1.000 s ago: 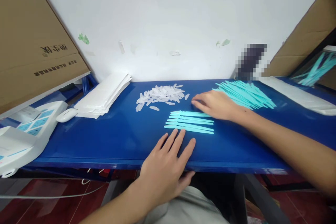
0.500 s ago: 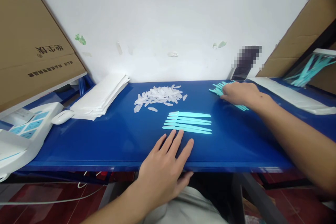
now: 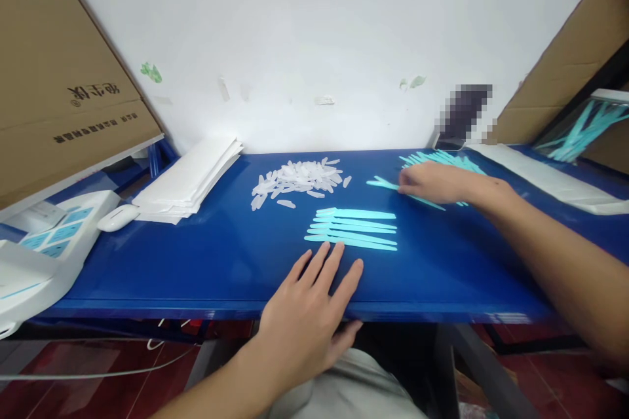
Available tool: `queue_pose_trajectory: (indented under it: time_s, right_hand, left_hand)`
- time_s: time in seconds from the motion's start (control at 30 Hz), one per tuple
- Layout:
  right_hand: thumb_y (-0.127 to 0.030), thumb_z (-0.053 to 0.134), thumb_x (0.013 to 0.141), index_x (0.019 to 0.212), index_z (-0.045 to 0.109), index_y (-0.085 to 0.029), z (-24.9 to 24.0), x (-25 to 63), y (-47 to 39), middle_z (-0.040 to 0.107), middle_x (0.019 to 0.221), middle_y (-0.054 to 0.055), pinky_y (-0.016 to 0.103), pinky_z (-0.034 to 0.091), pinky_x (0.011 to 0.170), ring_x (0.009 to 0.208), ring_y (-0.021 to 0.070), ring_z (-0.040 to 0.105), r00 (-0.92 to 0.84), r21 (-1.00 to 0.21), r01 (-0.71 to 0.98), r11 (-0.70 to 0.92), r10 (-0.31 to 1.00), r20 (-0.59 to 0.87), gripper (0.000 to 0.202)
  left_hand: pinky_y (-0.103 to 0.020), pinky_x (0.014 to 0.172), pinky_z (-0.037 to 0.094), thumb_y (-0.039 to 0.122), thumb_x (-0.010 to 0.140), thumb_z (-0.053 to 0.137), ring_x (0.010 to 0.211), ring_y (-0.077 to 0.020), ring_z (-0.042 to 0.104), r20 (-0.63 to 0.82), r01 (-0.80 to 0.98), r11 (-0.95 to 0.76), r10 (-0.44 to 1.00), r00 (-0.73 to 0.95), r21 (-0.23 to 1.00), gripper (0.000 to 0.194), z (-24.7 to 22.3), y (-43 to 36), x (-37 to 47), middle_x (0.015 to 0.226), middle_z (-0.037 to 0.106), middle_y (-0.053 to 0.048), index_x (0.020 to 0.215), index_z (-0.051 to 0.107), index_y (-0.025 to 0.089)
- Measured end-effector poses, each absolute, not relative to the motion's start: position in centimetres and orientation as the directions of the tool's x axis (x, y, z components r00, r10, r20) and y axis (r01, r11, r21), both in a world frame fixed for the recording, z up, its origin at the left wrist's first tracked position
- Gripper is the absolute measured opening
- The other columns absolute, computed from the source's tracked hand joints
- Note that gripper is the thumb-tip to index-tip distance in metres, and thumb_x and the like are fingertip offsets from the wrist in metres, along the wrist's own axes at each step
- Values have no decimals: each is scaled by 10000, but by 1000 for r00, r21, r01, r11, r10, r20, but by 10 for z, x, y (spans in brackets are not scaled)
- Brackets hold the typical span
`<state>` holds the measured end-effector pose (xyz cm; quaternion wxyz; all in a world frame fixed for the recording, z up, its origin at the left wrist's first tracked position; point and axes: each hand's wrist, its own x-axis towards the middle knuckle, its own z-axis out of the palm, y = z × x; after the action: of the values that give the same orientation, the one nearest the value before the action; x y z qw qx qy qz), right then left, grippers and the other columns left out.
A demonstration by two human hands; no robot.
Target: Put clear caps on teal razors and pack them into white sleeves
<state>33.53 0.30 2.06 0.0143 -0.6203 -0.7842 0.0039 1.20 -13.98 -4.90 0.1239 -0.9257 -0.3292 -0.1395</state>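
My right hand (image 3: 430, 182) is closed round a few slim turquoise plastic sticks (image 3: 382, 183), shaped like eyebrow razors; their ends stick out on both sides of the fingers. Just behind that hand lies a loose pile of the same sticks (image 3: 462, 160), partly hidden by it. In the middle of the table, several turquoise sticks (image 3: 363, 230) lie side by side in a row. Below this row my left hand (image 3: 314, 301) rests on the table's front edge, fingers spread and holding nothing. Beyond the row is a heap of small whitish translucent plastic pieces (image 3: 299, 178), resembling caps.
A stack of white paper sheets or bags (image 3: 189, 177) lies at left, beside a white mouse-like object (image 3: 118, 218) and a white device (image 3: 73, 242). A phone (image 3: 449, 143) leans on the wall. At right are a white strip (image 3: 545, 177) and a clear container (image 3: 580, 131) of turquoise sticks.
My right hand has come slightly left and towards me from the turquoise pile, with a few sticks in its fingers. My left hand and the row have stayed put.
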Motion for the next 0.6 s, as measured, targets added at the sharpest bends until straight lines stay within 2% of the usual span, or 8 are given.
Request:
queue_pose_trajectory:
  time_s: [0.07,0.17,0.3,0.47,0.6]
  right_hand:
    - [-361,567,955,877,674,-195,22,322,-3,736,829,80,298,404,627,682,193,632,-322,-65,946,317,942,-100,212]
    - [-403,460,997,992,622,-194,24,299,-15,721,913,95,314,395,638,739,218,622,-425,-108,904,413,895,-137,264]
    - [-391,437,1015,1031,604,-200,18,277,-25,715,946,94,317,377,642,775,226,622,-473,-125,877,464,880,-49,255]
    - [-354,447,1023,1015,604,-211,7,265,-25,732,987,81,307,360,636,800,223,647,-469,-87,876,474,880,71,213]
    - [-344,425,1036,999,601,-217,6,266,-23,742,948,71,309,350,618,770,219,649,-443,-81,885,458,884,149,221]
  left_hand:
    - [-506,1115,501,530,1035,449,1441,-355,492,340,646,-751,577,743,-137,646,-49,-140,12,1601,451,-156,1588,395,200]
    - [-506,1113,501,528,1034,451,1437,-357,497,341,643,-754,574,744,-134,644,-49,-140,11,1598,455,-159,1586,396,199]
    - [-509,1118,493,528,1029,465,1447,-362,483,335,639,-758,573,748,-131,655,-49,-140,12,1604,444,-168,1585,391,191]
    - [-515,1127,482,531,1032,454,1452,-364,475,323,640,-759,580,748,-119,654,-50,-139,11,1602,447,-169,1589,381,194]
    - [-527,1131,478,513,1017,495,1466,-374,453,317,642,-761,589,743,-92,662,-47,-140,12,1628,400,-183,1588,379,200]
